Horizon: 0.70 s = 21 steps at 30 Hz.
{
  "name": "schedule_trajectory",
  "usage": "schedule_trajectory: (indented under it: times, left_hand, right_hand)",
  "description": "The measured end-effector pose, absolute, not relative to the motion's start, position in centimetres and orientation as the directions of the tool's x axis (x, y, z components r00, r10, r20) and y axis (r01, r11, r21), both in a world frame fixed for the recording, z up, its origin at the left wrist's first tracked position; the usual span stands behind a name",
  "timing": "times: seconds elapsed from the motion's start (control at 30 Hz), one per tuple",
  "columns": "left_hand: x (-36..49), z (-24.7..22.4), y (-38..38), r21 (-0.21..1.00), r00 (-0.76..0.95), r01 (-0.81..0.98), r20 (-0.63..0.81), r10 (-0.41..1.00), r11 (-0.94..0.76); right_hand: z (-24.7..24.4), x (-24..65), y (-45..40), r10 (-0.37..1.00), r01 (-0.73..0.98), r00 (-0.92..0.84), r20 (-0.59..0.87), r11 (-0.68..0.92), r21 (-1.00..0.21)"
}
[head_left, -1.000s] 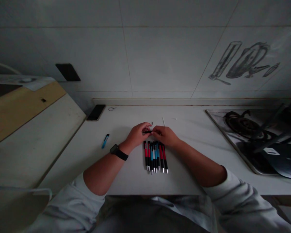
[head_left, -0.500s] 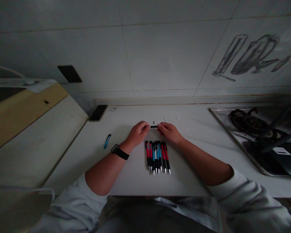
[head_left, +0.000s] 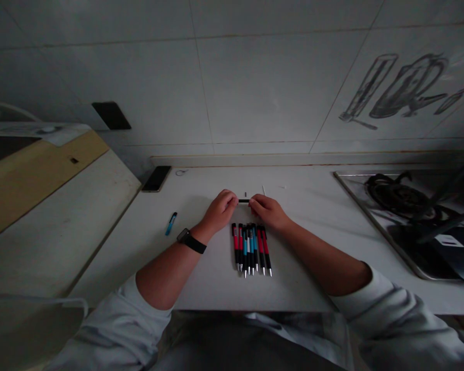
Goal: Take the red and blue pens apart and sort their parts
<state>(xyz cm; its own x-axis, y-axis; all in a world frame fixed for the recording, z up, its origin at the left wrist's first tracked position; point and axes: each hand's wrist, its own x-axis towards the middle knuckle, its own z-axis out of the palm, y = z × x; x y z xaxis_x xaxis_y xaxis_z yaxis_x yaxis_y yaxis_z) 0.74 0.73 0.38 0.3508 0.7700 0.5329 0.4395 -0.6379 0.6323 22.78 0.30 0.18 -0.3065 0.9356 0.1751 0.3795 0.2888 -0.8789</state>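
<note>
Between my two hands runs a thin black piece point(head_left: 243, 201), pinched at each end. My left hand point(head_left: 221, 210), with a black watch on the wrist, closes on its left end. The right end is in the closed fingers of my right hand point(head_left: 268, 210). Just below them a row of red, blue and white pens point(head_left: 250, 249) lies side by side, metal tips toward me. A tiny dark part point(head_left: 245, 194) lies beyond the black piece. Behind my right hand is a thin white stick point(head_left: 264, 190).
A blue pen part point(head_left: 170, 224) lies left of my left hand. A phone point(head_left: 156, 179) and a small ring-like item point(head_left: 181, 172) are at the back left. On the right is a gas stove point(head_left: 400, 201). A white board-like box point(head_left: 62, 206) stands at the left.
Both hands have shifted very slightly left with the black piece between them. The pens have stayed in place.
</note>
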Motion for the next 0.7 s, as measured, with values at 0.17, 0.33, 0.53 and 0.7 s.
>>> schedule_trajectory:
  times: [0.17,0.33,0.53,0.7]
  left_hand:
    - [0.8,0.3,0.8,0.624,0.353,0.46,0.525,0.775,-0.632]
    - [0.8,0.3,0.8,0.626,0.348,0.472,0.514,0.784,-0.62]
    - [0.8,-0.1,1.1,0.633,0.34,0.507,0.476,0.811,-0.585]
    - [0.4,-0.3,1.7,0.66,0.255,0.536,0.467,0.847,-0.526]
  right_hand:
    - [0.0,22.6,0.3,0.946,0.31,-0.305,0.11,0.208,-0.928]
    - [-0.1,22.4,0.4,0.948,0.32,-0.282,0.149,0.239,-0.917]
    - [-0.2,21.8,0.7,0.952,0.437,-0.271,0.14,0.251,-0.864]
    - [0.0,21.8,0.3,0.936,0.427,-0.175,0.306,0.352,-0.833]
